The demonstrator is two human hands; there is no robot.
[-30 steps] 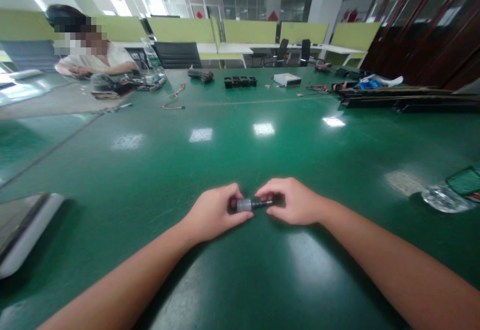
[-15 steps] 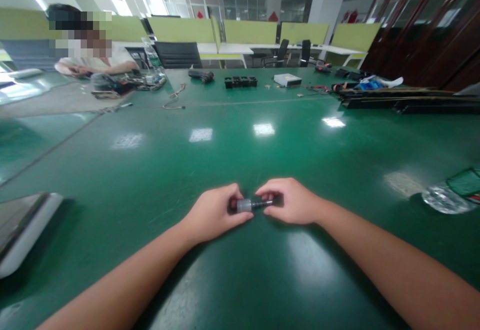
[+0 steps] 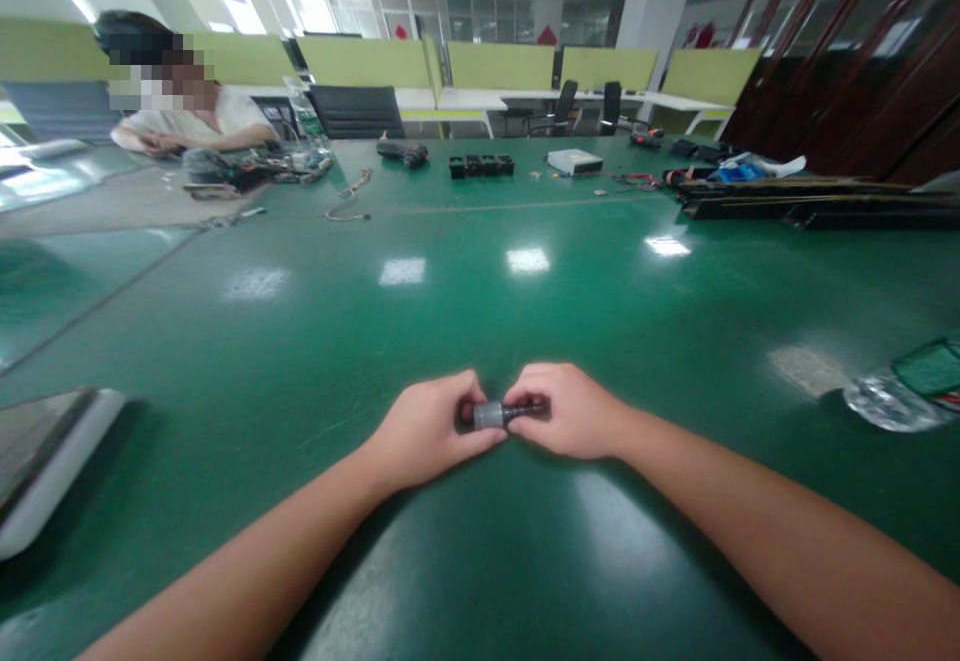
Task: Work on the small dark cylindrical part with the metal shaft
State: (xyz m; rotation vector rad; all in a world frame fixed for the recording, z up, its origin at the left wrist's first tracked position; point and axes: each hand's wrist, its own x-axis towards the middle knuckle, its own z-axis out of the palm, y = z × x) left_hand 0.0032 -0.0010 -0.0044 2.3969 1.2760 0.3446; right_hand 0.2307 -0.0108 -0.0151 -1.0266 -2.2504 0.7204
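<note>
A small cylindrical piece (image 3: 489, 415), grey in the middle with a dark narrower shaft on its right, lies level between my hands just above the green table (image 3: 480, 321). Its exact kind is too small to make out. My left hand (image 3: 427, 429) is closed around the thick left end, thumb below and fingers above. Gripping the dark shaft close to the grey part is my right hand (image 3: 566, 409), its fingertips nearly meeting the left ones. Fingers hide both ends of the piece.
A clear plastic bottle (image 3: 904, 391) lies at right, and a flat pale-edged device (image 3: 56, 456) at left. Along the far side are a black block (image 3: 481, 166), a white box (image 3: 574, 161) and long dark strips (image 3: 810, 201). A person (image 3: 191, 126) sits far left.
My right hand has slid left along the shaft, from its far end up towards the grey part. The left hand has stayed in place.
</note>
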